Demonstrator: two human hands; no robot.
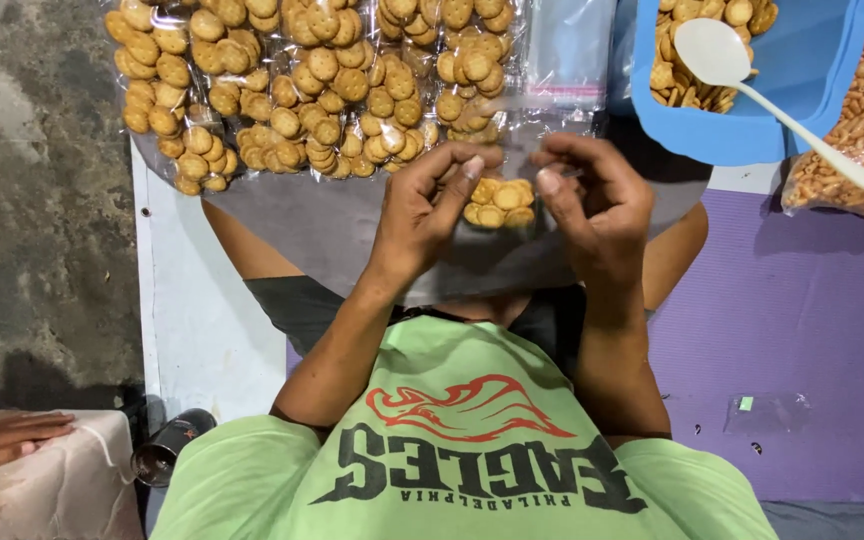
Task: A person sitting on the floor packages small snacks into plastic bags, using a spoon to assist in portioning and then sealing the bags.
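Both hands, left hand (pixel 430 205) & right hand (pixel 592 200), pinched the top of a small clear plastic bag of round golden crackers (pixel 499 203) held btwn them over the lap, prob. at the sealing step; next move needs the strip pressed shut evenly.

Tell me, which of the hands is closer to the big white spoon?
The right. The right hand pinches the small clear bag of crackers just below and left of the blue tub holding the white spoon. The left hand pinches the bag's other side, farther from the spoon.
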